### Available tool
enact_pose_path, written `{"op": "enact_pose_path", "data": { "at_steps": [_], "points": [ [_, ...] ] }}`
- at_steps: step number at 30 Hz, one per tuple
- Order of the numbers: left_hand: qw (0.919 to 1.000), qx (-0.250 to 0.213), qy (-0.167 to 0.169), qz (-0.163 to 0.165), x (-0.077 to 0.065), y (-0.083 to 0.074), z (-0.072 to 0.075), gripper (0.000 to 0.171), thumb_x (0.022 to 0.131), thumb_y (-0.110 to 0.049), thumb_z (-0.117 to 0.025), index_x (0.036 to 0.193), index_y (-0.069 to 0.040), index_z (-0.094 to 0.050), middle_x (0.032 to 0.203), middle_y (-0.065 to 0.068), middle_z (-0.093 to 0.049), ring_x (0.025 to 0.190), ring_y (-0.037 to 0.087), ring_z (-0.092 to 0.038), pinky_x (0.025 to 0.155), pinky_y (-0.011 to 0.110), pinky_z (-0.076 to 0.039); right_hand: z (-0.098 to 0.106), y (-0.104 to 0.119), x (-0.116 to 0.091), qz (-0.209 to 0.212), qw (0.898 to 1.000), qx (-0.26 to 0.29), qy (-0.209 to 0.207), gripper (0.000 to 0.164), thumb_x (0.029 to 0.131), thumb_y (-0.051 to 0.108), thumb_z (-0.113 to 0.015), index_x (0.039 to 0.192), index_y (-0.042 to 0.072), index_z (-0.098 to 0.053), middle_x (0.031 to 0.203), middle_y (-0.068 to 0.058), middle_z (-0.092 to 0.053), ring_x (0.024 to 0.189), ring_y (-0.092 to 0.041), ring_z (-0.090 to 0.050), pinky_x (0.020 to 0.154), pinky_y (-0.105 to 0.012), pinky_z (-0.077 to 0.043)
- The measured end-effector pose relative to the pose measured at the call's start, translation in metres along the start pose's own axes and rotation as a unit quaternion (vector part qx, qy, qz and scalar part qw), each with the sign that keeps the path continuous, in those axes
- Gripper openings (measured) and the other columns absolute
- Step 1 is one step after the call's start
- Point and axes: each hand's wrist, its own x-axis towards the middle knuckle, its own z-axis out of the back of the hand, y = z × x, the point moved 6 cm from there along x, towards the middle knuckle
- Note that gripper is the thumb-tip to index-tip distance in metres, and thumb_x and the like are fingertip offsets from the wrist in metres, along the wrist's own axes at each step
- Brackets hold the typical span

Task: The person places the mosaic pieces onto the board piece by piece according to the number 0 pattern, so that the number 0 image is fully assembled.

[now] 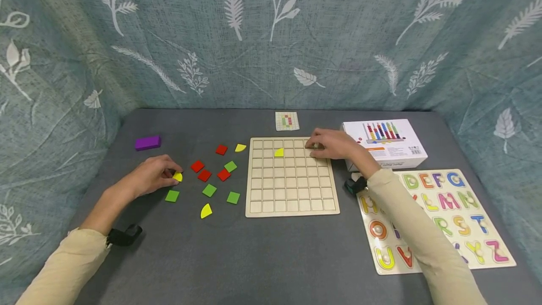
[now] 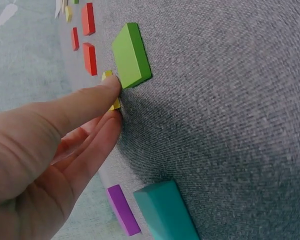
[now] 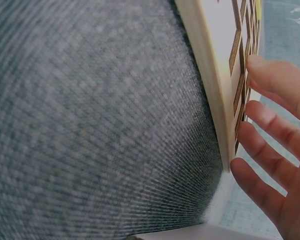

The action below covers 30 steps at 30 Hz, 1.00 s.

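My left hand (image 1: 153, 175) pinches a yellow quarter-circle tile (image 1: 178, 177) between thumb and fingers, low over the table at the left. A green square tile (image 1: 171, 196) lies just in front of that hand; the left wrist view also has a teal block (image 2: 166, 210) beside it. At the far right corner of the wooden grid board (image 1: 292, 214), my right hand (image 1: 334, 144) rests its fingertips on the surface, fingers spread and loosely bent. Another yellow quarter-circle tile (image 1: 279, 152) sits in a cell near the board's far edge.
Between left hand and board lie several red tiles (image 1: 204, 175), green tiles (image 1: 233, 197) and yellow tiles (image 1: 206, 211). A purple block (image 1: 147, 143) is at back left, a pattern card (image 1: 287, 121) behind the board. To the right are a white box (image 1: 389, 154) and an alphabet board (image 1: 423, 220).
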Motion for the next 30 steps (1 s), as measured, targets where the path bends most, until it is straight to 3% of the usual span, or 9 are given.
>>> {"op": "enact_pose_path", "data": {
  "at_steps": [8, 14, 21, 25, 30],
  "points": [
    [0.9999, 0.008, -0.011, -0.003, 0.000, -0.001, 0.000, 0.017, 0.081, -0.007, -0.076, 0.095, 0.000, -0.071, 0.090, 0.009, -0.065, 0.075, 0.018, -0.065, 0.065, 0.031, -0.053, -0.002, 0.000, -0.001, -0.006, 1.000, 0.007, 0.001, 0.030, 0.095, 0.035, -0.062, 0.121, 0.021, -0.067, 0.115, -0.003, -0.059, 0.097, -0.016, -0.062, 0.074, -0.037, -0.049],
    [0.9990, 0.012, -0.037, -0.023, 0.001, -0.006, 0.004, 0.016, 0.081, -0.005, -0.075, 0.096, -0.001, -0.071, 0.088, 0.006, -0.065, 0.075, 0.016, -0.063, 0.066, 0.029, -0.052, -0.004, -0.001, 0.001, -0.005, 1.000, 0.013, 0.003, 0.030, 0.095, 0.036, -0.062, 0.121, 0.021, -0.066, 0.115, -0.002, -0.059, 0.098, -0.016, -0.062, 0.077, -0.038, -0.050],
    [0.9987, -0.001, -0.049, -0.017, 0.005, -0.017, 0.007, 0.018, 0.082, -0.005, -0.074, 0.099, -0.002, -0.071, 0.093, 0.007, -0.065, 0.079, 0.018, -0.064, 0.069, 0.032, -0.053, -0.004, -0.001, 0.004, -0.008, 1.000, 0.020, 0.008, 0.028, 0.095, 0.033, -0.061, 0.120, 0.020, -0.066, 0.112, -0.002, -0.059, 0.096, -0.016, -0.062, 0.077, -0.038, -0.050],
    [0.9985, -0.016, -0.051, -0.004, 0.013, -0.026, 0.009, 0.019, 0.085, -0.007, -0.072, 0.103, -0.003, -0.071, 0.097, 0.008, -0.065, 0.083, 0.018, -0.063, 0.071, 0.033, -0.053, -0.003, -0.001, 0.005, -0.015, 1.000, 0.017, 0.012, 0.028, 0.096, 0.032, -0.061, 0.120, 0.020, -0.066, 0.113, -0.002, -0.060, 0.097, -0.017, -0.062, 0.078, -0.039, -0.050],
    [0.9974, -0.041, -0.057, -0.012, 0.036, -0.050, 0.010, 0.018, 0.087, -0.008, -0.072, 0.104, -0.005, -0.071, 0.099, 0.010, -0.065, 0.085, 0.020, -0.064, 0.073, 0.036, -0.054, 0.000, -0.001, 0.004, -0.020, 1.000, 0.012, 0.007, 0.027, 0.095, 0.031, -0.062, 0.119, 0.020, -0.066, 0.112, -0.003, -0.060, 0.095, -0.017, -0.062, 0.077, -0.039, -0.050]
  ]
}}
